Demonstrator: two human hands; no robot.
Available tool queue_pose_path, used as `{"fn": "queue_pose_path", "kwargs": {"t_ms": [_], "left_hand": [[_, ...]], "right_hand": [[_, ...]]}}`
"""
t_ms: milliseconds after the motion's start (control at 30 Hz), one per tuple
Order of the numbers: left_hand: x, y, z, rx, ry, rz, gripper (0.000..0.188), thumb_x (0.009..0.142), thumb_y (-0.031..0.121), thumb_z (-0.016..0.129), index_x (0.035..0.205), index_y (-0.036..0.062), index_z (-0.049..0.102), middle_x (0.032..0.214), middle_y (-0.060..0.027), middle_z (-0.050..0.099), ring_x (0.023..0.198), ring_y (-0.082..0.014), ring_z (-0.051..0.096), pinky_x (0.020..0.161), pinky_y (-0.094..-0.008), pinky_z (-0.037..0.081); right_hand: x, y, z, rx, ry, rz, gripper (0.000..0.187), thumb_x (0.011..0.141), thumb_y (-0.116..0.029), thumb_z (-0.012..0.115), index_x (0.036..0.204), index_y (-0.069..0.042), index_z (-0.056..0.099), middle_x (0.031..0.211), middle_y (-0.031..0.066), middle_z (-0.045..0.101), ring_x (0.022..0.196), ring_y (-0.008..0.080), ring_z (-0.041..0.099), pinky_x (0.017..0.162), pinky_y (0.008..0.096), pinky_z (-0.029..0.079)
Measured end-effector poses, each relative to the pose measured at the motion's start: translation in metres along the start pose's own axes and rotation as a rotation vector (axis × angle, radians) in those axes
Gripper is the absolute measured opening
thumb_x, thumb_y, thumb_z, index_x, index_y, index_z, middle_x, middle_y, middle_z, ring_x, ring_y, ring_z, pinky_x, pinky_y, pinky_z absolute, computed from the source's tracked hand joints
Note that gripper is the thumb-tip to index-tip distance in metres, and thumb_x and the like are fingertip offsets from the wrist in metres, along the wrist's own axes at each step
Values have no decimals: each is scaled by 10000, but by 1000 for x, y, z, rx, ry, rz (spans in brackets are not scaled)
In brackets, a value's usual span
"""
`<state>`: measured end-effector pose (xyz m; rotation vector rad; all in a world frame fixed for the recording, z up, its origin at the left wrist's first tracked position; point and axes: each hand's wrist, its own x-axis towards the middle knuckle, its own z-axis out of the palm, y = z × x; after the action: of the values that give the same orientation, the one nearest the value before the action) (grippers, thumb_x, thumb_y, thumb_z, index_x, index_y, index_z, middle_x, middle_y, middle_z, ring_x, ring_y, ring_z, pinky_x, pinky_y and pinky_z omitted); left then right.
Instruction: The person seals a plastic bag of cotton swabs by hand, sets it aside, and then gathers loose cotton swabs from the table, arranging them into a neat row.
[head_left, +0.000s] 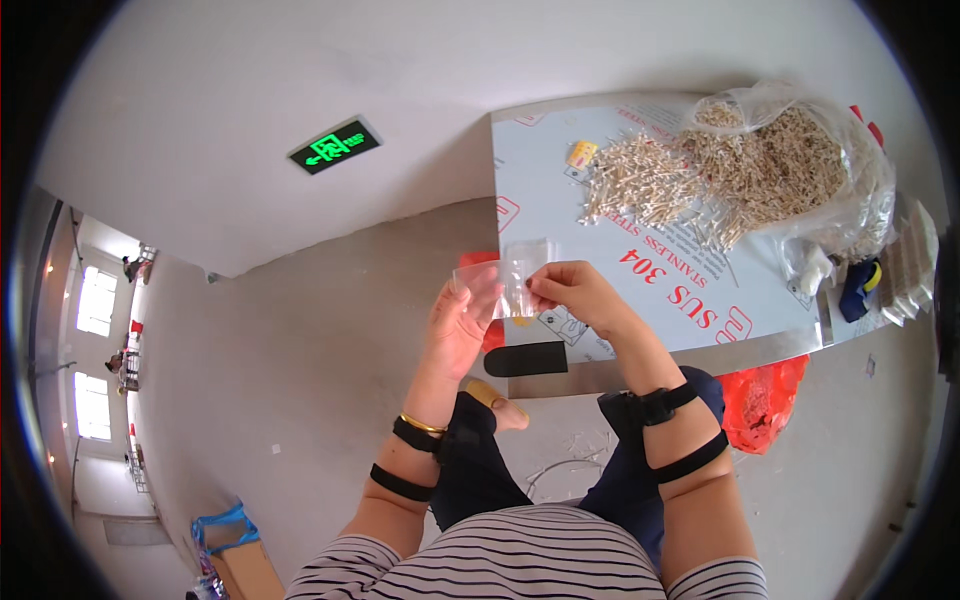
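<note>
A small clear plastic bag (513, 290) is stretched between my two hands, just over the table's left edge. My left hand (458, 325) grips its left side between thumb and fingers. Its right side is pinched in the closed fingers of my right hand (582, 295). Whether anything is inside the bag, I cannot tell. Beyond my right hand, a loose pile of cotton swabs (640, 180) lies on the film-covered steel table (600, 262). The pile runs into a large clear bag (868, 185) holding many more swabs.
A small yellow packet (581, 154) lies left of the pile. Stacked clear packaging (912, 262) and a dark blue item (858, 290) sit at the table's right end. A red plastic bag (765, 405) is below the near edge. A cardboard box (245, 565) stands on the floor, lower left.
</note>
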<state>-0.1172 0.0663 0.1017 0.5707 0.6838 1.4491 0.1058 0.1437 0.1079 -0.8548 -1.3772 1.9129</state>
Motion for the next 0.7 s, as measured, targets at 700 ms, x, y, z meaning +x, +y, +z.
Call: {"fn": "queue_pose_path", "kwargs": {"t_ms": [700], "left_hand": [[-132,20,0,596,340,37,335,975,357,691,918,27,677,851,-53,720,721,-125,694,665,-245,544]], "right_hand": [[-27,29,118,-336,-330,-226,196,960,-125,686,808,-37,600,712,-12,582,657,73,508,599,241,409]]}}
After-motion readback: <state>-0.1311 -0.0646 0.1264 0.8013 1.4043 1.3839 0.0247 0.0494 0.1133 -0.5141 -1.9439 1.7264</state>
